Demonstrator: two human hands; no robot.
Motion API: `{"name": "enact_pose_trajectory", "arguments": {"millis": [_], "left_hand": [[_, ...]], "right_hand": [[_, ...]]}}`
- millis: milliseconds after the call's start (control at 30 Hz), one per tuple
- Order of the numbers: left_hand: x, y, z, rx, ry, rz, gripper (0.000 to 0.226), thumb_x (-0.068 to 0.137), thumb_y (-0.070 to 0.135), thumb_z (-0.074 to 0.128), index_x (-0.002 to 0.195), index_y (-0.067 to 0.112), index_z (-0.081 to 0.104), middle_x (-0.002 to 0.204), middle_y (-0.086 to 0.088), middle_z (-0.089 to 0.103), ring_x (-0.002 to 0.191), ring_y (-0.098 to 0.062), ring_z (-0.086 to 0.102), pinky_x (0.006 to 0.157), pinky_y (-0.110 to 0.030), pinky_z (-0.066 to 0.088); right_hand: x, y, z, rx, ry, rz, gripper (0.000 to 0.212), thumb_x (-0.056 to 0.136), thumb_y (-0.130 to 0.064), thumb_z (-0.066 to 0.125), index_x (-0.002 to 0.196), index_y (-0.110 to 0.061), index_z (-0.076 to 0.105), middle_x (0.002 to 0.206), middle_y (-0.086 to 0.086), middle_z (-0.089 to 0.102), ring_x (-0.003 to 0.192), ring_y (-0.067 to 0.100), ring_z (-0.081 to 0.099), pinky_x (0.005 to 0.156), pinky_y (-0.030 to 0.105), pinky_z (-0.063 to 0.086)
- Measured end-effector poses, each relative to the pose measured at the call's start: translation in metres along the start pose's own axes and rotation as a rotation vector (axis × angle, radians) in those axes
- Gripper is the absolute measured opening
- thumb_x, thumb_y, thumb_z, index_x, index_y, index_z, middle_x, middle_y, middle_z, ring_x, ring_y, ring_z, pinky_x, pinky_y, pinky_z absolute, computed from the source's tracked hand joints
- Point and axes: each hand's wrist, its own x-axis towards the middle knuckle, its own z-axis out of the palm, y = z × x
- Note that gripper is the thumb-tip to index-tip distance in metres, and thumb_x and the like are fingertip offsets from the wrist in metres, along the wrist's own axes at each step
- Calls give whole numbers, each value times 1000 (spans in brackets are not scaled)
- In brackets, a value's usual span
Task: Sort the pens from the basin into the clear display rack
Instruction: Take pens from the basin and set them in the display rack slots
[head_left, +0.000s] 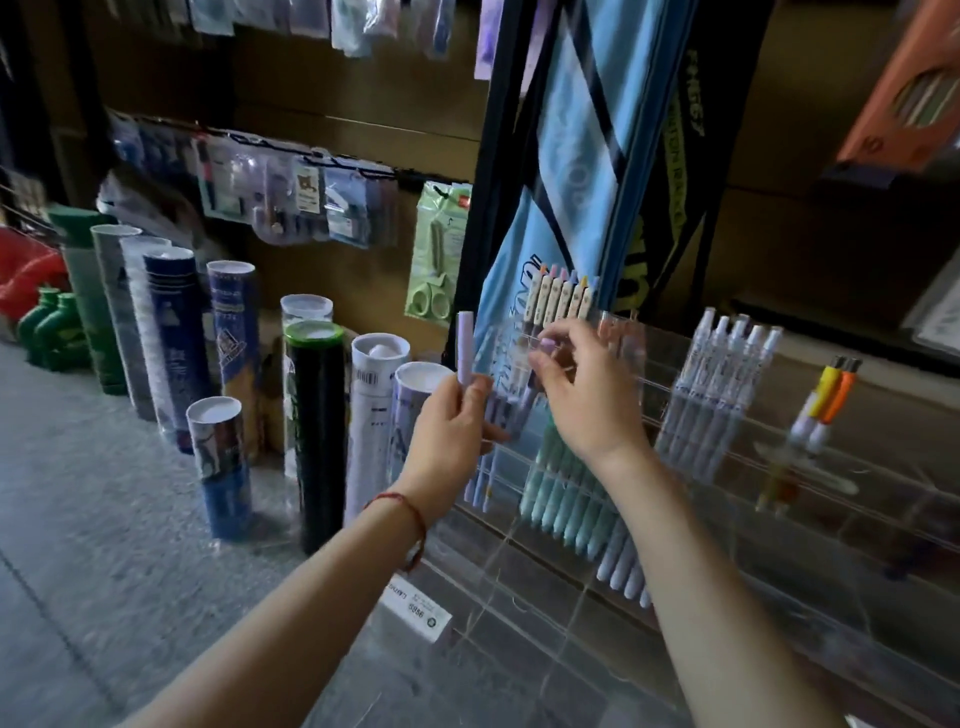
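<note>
**Lilac pen (464, 347): put it in with the other lilac ones**

Your left hand (451, 415) pinches the pen near its bottom end. The pen stands straight up, just left of the middle of the frame, beside the left edge of the clear display rack (530, 613).

Your right hand (584, 400) is at the upper left part of the rack. Its fingers are curled and the tips are close together. It is too blurry to tell if they hold a pen or only touch the clear wall.

The other lilac pens (506, 410) sit in a slot between your two hands. That looks like the right home for the pen.

- Match the colour first. The mint pens (561, 488) are in the row below and the cream pens (563, 296) in the row above, so aim between them.
- Turn the pen so it points the same way as the others in that slot.
- Steady the rack with your right hand so it does not wobble.
- Slide the pen in slowly. A quick push may knock the others crooked.
- Let go only when the pen rests in the slot.

The basin is not in the frame.
</note>
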Motion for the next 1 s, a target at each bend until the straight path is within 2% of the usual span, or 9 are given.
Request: {"name": "enact_pose_trajectory", "arguments": {"millis": [100, 233, 367, 467, 567, 667, 800, 900, 1000], "left_hand": [[10, -9, -4, 19, 0, -1, 16, 99, 21, 36, 98, 11, 48, 79, -6, 55, 54, -12, 60, 55, -24, 48], [15, -22, -10, 22, 2, -32, 17, 99, 21, 35, 101, 11, 49, 74, -8, 56, 56, -17, 60, 57, -28, 47], [18, -29, -13, 13, 3, -41, 16, 99, 21, 36, 100, 13, 50, 74, -6, 56, 51, -12, 60, 53, -23, 48], [21, -30, -14, 16, -4, -38, 17, 99, 22, 37, 100, 12, 51, 78, -6, 57, 45, -7, 60, 50, -20, 47], [21, -29, -16, 9, -18, -48, 18, 98, 22, 38, 101, 10, 51, 77, -2, 57, 43, -4, 59, 56, -26, 48], [16, -23, -17, 17, 28, 7, 19, 98, 22, 38, 98, 9, 52, 78, 0, 55, 45, -6, 58, 56, -25, 49], [8, -17, -19, 160, 205, 228, 20, 98, 21, 38, 84, 15, 50, 68, 1, 49, 55, -11, 44, 50, -22, 37], [4, -16, -19, 166, 144, 233, 28, 97, 24, 39, 90, 1, 53, 70, -6, 49, 59, -15, 42, 49, -18, 33], [2, -17, -16, 75, 107, 187, 26, 98, 24, 37, 88, 7, 53, 65, -1, 52, 60, -14, 45, 54, -19, 36]], "right_hand": [[3, 5, 6, -58, -69, 69, 8, 93, -25, 58, 93, -19, 53, 82, -3, 65, 64, 5, 57, 47, 9, 37], [14, 1, 0, -71, -119, 184, 11, 91, -24, 60, 92, -16, 52, 87, 7, 67, 74, 17, 62, 54, 21, 42], [15, -3, 0, -279, -386, 282, 15, 88, -22, 63, 83, -19, 50, 92, 1, 64, 88, 20, 62, 78, 31, 49], [6, -7, 7, -510, -465, 236, 16, 88, -27, 63, 86, -21, 48, 89, -5, 60, 82, 17, 56, 75, 28, 44], [8, -10, 10, -563, -504, 256, 20, 86, -28, 66, 87, -9, 59, 91, 2, 67, 83, 20, 62, 77, 33, 50], [8, -11, 11, -601, -499, 264, 20, 84, -27, 68, 89, -9, 61, 90, 2, 67, 83, 20, 62, 79, 34, 51], [2, -13, 11, -627, -444, 239, 21, 85, -30, 66, 90, -10, 61, 82, 0, 62, 71, 15, 59, 61, 25, 44], [-1, -12, 12, -652, -418, 222, 23, 86, -32, 64, 91, -10, 64, 86, 3, 67, 72, 16, 60, 51, 20, 36], [-3, -11, 11, -592, -377, 230, 16, 88, -28, 64, 94, -13, 64, 91, 0, 68, 76, 14, 59, 50, 14, 32]]}}
